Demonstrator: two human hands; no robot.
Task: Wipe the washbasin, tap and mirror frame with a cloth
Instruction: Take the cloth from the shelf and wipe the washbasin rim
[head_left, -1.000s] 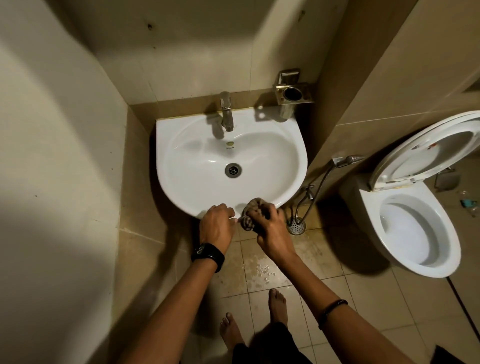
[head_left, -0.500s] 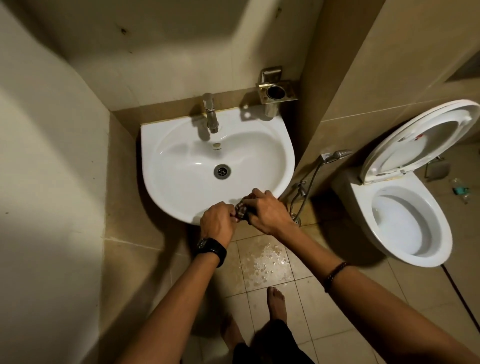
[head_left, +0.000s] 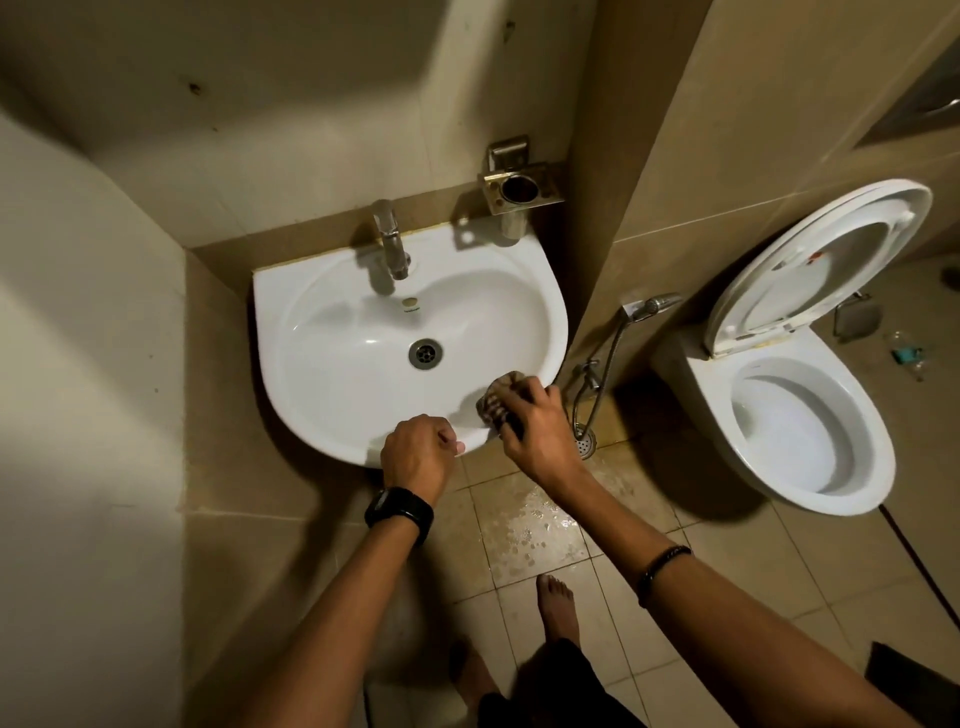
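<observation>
A white washbasin (head_left: 332, 332) hangs on the back wall, with a steel tap (head_left: 390, 240) at its rear and a drain (head_left: 425, 353) in the middle. My right hand (head_left: 535, 423) presses a crumpled brown checked cloth (head_left: 497, 399) onto the basin's front right rim. My left hand (head_left: 418, 452) is curled into a fist at the front rim, its thumb touching the edge, nothing visible in it. No mirror frame is in view.
A metal cup holder (head_left: 521, 188) is fixed to the wall above the basin's right corner. A hand spray with hose (head_left: 613, 345) hangs on the partition. A toilet (head_left: 810, 426) with raised lid stands to the right. The floor tiles (head_left: 530, 525) below are wet.
My two hands, close together on the cloth before, have parted. The right hand has carried the cloth up onto the basin's front right rim; the left stays at the front edge.
</observation>
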